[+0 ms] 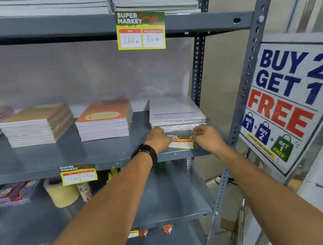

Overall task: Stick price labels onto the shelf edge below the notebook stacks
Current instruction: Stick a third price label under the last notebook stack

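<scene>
My left hand and right hand pinch the price label between them against the shelf edge, under the white notebook stack; its writing is unreadable.

One head cam, wide-angle, looking fwd and slightly down at a grey metal shelf unit from close range. Both forearms reach in from bottom edge. Promo poster at right edge. No 2nd view.
</scene>
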